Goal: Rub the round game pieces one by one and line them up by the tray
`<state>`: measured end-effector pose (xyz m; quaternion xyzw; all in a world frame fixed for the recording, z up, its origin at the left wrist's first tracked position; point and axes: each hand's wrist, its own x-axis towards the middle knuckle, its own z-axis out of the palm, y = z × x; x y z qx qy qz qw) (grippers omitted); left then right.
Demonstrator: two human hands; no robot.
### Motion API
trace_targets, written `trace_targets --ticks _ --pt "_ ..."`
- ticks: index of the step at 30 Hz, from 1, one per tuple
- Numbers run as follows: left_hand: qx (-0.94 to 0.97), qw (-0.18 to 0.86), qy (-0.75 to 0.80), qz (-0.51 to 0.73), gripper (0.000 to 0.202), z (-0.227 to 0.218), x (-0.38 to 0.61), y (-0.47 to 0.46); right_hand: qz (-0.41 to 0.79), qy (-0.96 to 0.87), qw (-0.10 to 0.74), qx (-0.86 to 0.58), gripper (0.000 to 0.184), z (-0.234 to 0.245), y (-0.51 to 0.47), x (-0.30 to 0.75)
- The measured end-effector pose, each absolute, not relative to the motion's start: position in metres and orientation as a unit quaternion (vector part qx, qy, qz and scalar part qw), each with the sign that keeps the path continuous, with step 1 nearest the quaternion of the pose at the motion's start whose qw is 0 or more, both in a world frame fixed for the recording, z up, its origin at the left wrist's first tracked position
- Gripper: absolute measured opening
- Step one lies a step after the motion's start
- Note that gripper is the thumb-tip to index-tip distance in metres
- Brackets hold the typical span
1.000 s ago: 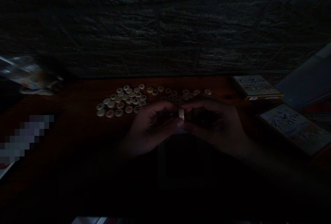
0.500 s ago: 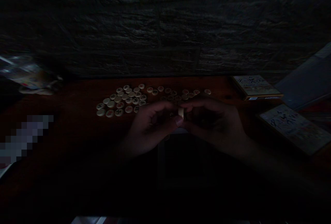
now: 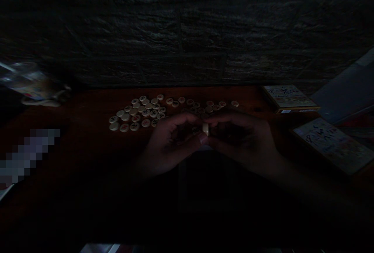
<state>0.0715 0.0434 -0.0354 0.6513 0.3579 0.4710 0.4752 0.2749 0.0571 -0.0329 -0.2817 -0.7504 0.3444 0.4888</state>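
The scene is very dark. My left hand (image 3: 171, 144) and my right hand (image 3: 241, 138) meet over the middle of a dark red table (image 3: 87, 136). Both are curled, and their fingertips pinch one pale round game piece (image 3: 205, 129) held on edge between them. Just beyond my hands lie several cream discs (image 3: 137, 113) marked in red or black, spread flat in a loose cluster that runs on to the right (image 3: 210, 106).
A rough dark wall (image 3: 187, 31) rises behind the table. Two printed boxes lie at the right, one far (image 3: 288, 97) and one nearer (image 3: 333, 142). A crumpled clear bag (image 3: 32, 83) rests at the far left. A blurred pale patch (image 3: 26, 153) sits at the left edge.
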Motion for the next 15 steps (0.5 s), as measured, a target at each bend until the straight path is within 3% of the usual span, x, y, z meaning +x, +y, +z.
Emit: trace_targets --ticks 15 --pt "0.639 0.494 0.361 0.467 0.014 -0.0365 0.0708 0.0434 0.334 -0.756 0.49 -0.278 0.036 -0.0392 0.059 0.276"
